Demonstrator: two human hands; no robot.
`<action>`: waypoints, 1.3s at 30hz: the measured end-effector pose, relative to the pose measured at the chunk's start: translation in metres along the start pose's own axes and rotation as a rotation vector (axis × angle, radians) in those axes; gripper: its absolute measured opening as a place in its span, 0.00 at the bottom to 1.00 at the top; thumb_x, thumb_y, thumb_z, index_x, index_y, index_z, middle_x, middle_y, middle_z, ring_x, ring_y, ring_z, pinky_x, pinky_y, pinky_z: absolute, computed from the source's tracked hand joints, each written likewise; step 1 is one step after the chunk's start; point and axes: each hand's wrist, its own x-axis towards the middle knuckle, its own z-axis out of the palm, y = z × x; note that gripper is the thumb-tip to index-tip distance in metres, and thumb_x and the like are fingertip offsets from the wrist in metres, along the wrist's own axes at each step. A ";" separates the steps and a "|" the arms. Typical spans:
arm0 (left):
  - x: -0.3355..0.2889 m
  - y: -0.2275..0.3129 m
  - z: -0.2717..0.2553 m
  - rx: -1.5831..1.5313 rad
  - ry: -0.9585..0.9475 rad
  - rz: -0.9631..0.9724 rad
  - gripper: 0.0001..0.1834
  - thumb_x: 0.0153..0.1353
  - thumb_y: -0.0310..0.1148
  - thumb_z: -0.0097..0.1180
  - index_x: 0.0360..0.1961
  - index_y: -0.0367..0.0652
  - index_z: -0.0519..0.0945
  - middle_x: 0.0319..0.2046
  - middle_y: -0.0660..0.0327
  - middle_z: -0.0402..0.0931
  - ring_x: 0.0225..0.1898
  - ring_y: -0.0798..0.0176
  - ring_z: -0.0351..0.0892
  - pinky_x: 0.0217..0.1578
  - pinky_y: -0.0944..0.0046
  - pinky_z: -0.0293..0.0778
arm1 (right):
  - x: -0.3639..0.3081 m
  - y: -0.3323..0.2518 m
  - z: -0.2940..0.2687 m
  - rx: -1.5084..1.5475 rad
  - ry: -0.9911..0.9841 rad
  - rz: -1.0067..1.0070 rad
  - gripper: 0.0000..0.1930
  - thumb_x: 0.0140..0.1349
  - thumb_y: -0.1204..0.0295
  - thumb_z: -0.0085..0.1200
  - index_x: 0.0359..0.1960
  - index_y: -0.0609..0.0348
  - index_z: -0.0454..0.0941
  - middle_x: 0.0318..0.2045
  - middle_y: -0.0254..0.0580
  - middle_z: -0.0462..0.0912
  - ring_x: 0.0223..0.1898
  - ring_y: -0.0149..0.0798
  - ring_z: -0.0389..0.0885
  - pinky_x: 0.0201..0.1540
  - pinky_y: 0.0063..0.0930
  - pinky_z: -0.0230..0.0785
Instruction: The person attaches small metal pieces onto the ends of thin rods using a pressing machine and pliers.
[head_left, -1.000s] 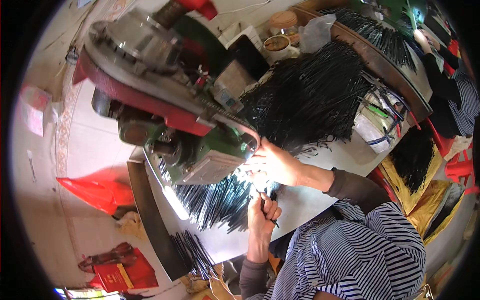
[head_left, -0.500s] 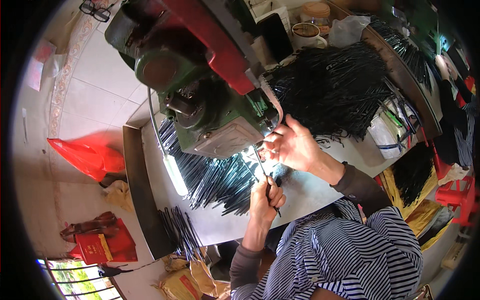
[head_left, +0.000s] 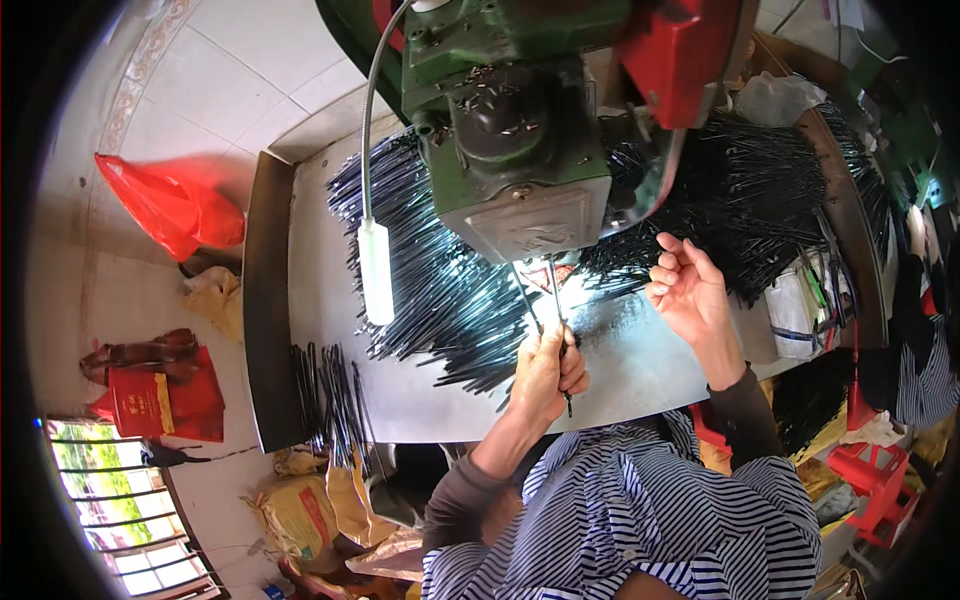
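My left hand (head_left: 546, 375) is closed around two thin dark rods (head_left: 556, 290) at the table's front. They spread apart toward the lit spot under the green machine head (head_left: 525, 205), and a dark end sticks out below my fist. Whether they are two pieces or one tongs-like tool, I cannot tell. Away from the machine, to its right, my right hand (head_left: 692, 290) is raised with loosely bent fingers apart and nothing visible in it. A big heap of thin dark rods (head_left: 420, 270) lies left of the machine. The machine's working point is partly hidden beneath its head.
A second dark heap (head_left: 750, 190) covers the table's right side. A lit lamp (head_left: 375, 272) hangs on a bendable neck at left. Raised borders (head_left: 268, 310) edge the metal table (head_left: 330, 385). A small rod bundle (head_left: 330, 400) overhangs the front left. Another person's striped sleeve (head_left: 925, 370) shows far right.
My right hand has drawn back from the machine toward the right. My left hand keeps its grip on the rods. The whole view has shifted, with the machine now higher and more central.
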 end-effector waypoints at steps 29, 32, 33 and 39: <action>-0.090 0.056 -0.131 1.692 0.768 0.827 0.27 0.48 0.32 0.68 0.50 0.39 0.72 0.45 0.49 0.73 0.48 0.48 0.70 0.49 0.49 0.67 | 0.012 0.019 0.000 -2.329 -0.390 -0.787 0.06 0.49 0.77 0.57 0.25 0.60 0.72 0.26 0.39 0.70 0.25 0.40 0.77 0.25 0.32 0.70; -0.057 -0.024 -0.079 1.649 0.241 1.045 0.27 0.49 0.33 0.66 0.52 0.37 0.73 0.51 0.49 0.70 0.49 0.45 0.69 0.51 0.47 0.65 | 0.015 0.026 0.008 -2.386 -0.414 -0.835 0.07 0.49 0.77 0.56 0.24 0.59 0.69 0.25 0.38 0.69 0.25 0.39 0.77 0.23 0.31 0.69; -0.045 -0.032 -0.071 1.865 0.200 0.964 0.30 0.48 0.37 0.67 0.52 0.37 0.73 0.54 0.48 0.67 0.50 0.44 0.68 0.51 0.46 0.64 | 0.017 0.027 0.008 -2.408 -0.401 -0.835 0.06 0.49 0.77 0.56 0.25 0.58 0.69 0.25 0.38 0.70 0.25 0.39 0.77 0.23 0.31 0.69; -0.003 0.024 -0.104 1.861 -0.100 1.232 0.20 0.43 0.23 0.58 0.42 0.36 0.78 0.46 0.54 0.75 0.44 0.53 0.72 0.43 0.56 0.70 | 0.017 0.025 0.006 -2.291 -0.318 -0.825 0.04 0.54 0.77 0.56 0.28 0.58 0.73 0.26 0.38 0.72 0.25 0.38 0.77 0.24 0.31 0.70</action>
